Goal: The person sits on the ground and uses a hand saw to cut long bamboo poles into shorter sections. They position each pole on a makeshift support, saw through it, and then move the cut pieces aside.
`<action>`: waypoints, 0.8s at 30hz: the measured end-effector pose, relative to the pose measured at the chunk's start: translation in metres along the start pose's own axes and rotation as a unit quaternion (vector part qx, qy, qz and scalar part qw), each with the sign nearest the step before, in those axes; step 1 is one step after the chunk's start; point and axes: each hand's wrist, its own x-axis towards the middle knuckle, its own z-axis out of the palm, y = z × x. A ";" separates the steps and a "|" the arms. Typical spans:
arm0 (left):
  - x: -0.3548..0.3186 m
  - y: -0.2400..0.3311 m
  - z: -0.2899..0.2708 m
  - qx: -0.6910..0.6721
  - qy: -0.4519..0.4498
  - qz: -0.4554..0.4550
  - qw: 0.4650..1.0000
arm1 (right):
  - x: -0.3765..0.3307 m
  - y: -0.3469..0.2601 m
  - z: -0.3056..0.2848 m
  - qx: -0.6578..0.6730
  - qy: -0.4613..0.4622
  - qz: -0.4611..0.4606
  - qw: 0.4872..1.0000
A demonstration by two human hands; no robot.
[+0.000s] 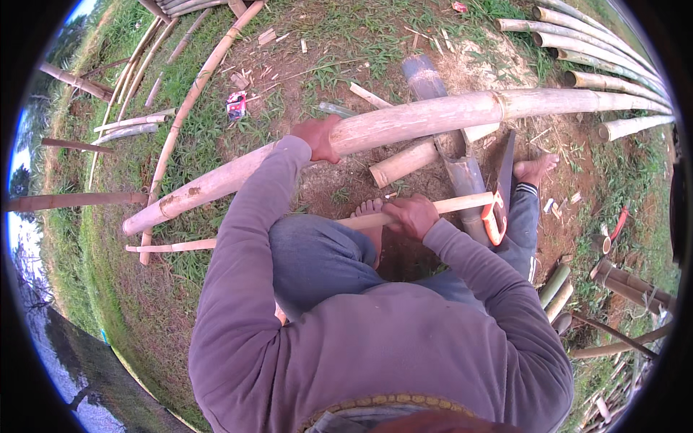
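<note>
"Nearest the body?"
"The right hand (413,216) — its grip closed round a thin bamboo strip (462,203) that sticks out on both sides of the fist, partly hidden by the left forearm and knee (317,245)."
"Where does it point?"
"Left to right, rising a little, its right end by a saw (505,173)."
"And the left hand (317,139)?"
"Farther out, on a thick bamboo pole (419,124) — its grip spread by the girth, fingers over it. The pole lies beyond the strip, roughly alongside; the left hand is nearer it."
</note>
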 end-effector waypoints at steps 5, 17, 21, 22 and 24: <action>-0.050 -0.043 0.002 0.012 -0.012 -0.041 0.999 | 0.014 0.009 -0.020 -0.017 0.037 -0.015 0.999; -0.166 -0.111 0.042 0.176 0.322 -0.091 0.926 | 0.035 0.000 -0.028 0.039 0.083 -0.037 0.995; -0.238 -0.070 0.062 -0.061 0.291 -0.100 0.950 | 0.040 0.016 -0.045 0.044 0.102 -0.054 0.992; -0.253 -0.065 0.075 -0.018 0.263 -0.107 0.959 | 0.041 0.017 -0.049 0.051 0.108 -0.057 0.991; -0.267 -0.072 0.095 0.045 0.239 -0.115 0.963 | 0.042 0.017 -0.051 0.051 0.109 -0.059 0.991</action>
